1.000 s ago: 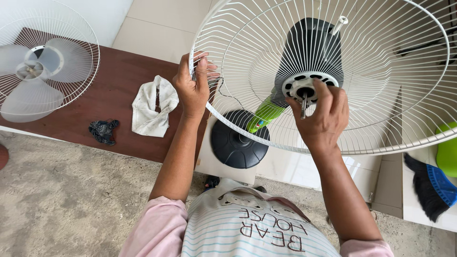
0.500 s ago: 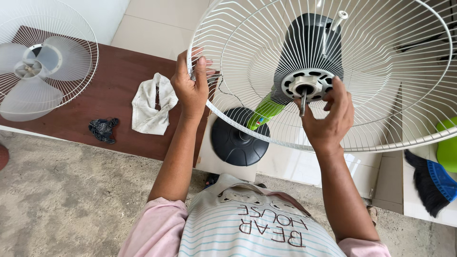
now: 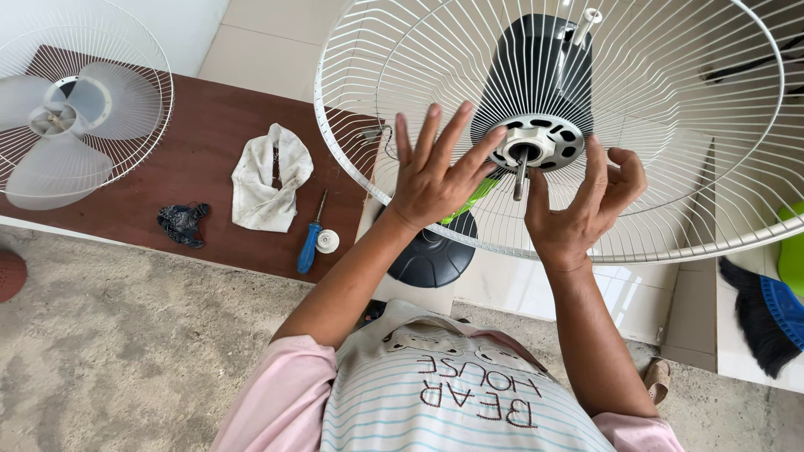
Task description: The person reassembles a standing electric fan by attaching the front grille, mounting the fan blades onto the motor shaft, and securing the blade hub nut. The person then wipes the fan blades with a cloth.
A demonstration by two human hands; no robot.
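A standing fan's white wire rear guard [image 3: 670, 100] fills the upper right, fixed around a black motor housing [image 3: 536, 67]. At its centre sits a white locking nut [image 3: 533, 142] with a metal shaft [image 3: 521, 174] sticking out. My left hand [image 3: 435, 172] is spread flat inside the guard, fingertips touching the left side of the nut. My right hand [image 3: 582, 205] is to the right of the shaft, fingers curled loosely near the nut, holding nothing I can see. The fan's green neck [image 3: 469, 199] and black round base [image 3: 431, 251] lie below the guard.
A brown wooden bench [image 3: 201, 167] carries a second fan head with translucent blades [image 3: 59, 125], a dirty white rag [image 3: 270, 180], a dark crumpled cloth [image 3: 180, 223], a blue-handled screwdriver [image 3: 310, 243] and a small white cap [image 3: 327, 241]. A blue brush with black bristles [image 3: 766, 318] lies at the right.
My left hand let go of the guard's rim and moved right to the nut, fingers spread. The right hand opened off the hub. The screwdriver and cap became visible.
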